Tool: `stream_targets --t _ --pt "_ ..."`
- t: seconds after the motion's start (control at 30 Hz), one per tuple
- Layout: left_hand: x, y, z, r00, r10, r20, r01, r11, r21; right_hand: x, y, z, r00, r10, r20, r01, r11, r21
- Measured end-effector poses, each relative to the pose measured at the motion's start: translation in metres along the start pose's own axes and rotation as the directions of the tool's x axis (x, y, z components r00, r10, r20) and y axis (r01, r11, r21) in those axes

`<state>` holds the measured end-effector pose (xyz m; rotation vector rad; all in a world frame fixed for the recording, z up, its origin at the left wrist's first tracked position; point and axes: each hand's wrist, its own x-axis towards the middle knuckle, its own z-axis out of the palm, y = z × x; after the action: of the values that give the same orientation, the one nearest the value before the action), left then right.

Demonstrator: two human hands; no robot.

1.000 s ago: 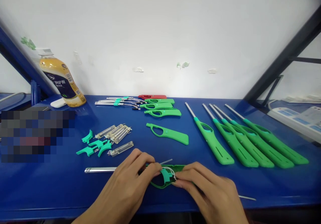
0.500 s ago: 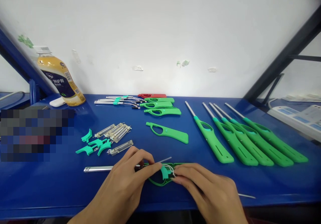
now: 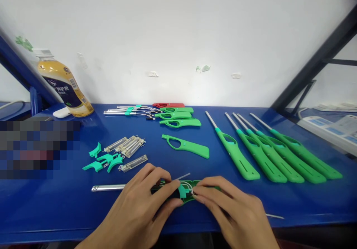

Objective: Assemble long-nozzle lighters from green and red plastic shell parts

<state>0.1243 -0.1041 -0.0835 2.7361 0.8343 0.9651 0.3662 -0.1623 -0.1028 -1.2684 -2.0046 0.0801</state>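
Note:
An opened green gas lighter shell [image 3: 192, 198] lies before me near the table's front edge. Its silver tube [image 3: 108, 188] points left. Inside sit a teal trigger [image 3: 183, 191] and looped white wires [image 3: 190, 184]; a thin clear tube [image 3: 184, 176] sticks out behind. My left hand [image 3: 145, 204] is closed around the shell's front part, thumb and forefinger at the trigger. My right hand [image 3: 231, 204] is closed on the handle part, fingertips against the wires. The fingers hide much of the shell's inside. Behind lies a loose green shell half [image 3: 189, 147].
At left are teal triggers [image 3: 96, 166] and clear fuel tanks [image 3: 135, 163]. Farther back lie metal tubes with wires [image 3: 125, 111], green shells [image 3: 181, 123] and a red shell [image 3: 169, 105]. Several assembled lighters [image 3: 240, 157] line the right. A drink bottle [image 3: 65, 87] stands back left.
My left thumb has come in against the near edge of the shell below the trigger. The right fingers have shifted slightly beside the wires. The view has moved a little.

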Motion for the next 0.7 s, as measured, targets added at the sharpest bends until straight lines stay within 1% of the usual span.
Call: stream_targets --t 0.13,0.27,0.37,0.43,0.57,0.63,0.7 --pt "-0.0008 0.0003 0.0000 1.000 0.009 0.011 -0.009 1.000 0.015 -0.0032 0.0019 0.0015 0.999 0.037 0.031 -0.037 0.999 0.006" --pt "-0.0008 0.0020 0.0015 0.999 0.047 -0.012 -0.046 0.998 0.047 -0.0010 0.0002 0.0030 1.000 0.000 -0.012 0.000 1.000 -0.029" --pt "0.0002 0.0038 0.0018 0.998 0.068 -0.016 -0.066 0.995 0.077 0.0012 -0.0015 0.0032 1.000 -0.014 -0.021 0.013 0.998 -0.061" --pt "0.0013 0.0047 0.0012 0.998 0.062 0.006 -0.062 0.995 0.081 0.0017 -0.0023 0.0031 1.000 -0.017 -0.012 0.016 0.997 -0.072" --pt "0.0024 0.0055 -0.0009 0.996 0.069 0.065 -0.076 0.990 0.122 0.0015 -0.0028 0.0038 0.999 -0.039 -0.031 0.037 0.997 -0.062" --pt "0.0016 0.0055 -0.0015 0.994 0.076 0.075 -0.086 0.986 0.146 0.0007 -0.0028 0.0046 0.999 -0.034 -0.010 0.034 0.998 -0.048" --pt "0.0000 0.0051 -0.0017 0.994 0.060 0.086 -0.072 0.987 0.143 -0.0004 -0.0027 0.0054 1.000 -0.019 0.008 0.019 0.999 -0.033"
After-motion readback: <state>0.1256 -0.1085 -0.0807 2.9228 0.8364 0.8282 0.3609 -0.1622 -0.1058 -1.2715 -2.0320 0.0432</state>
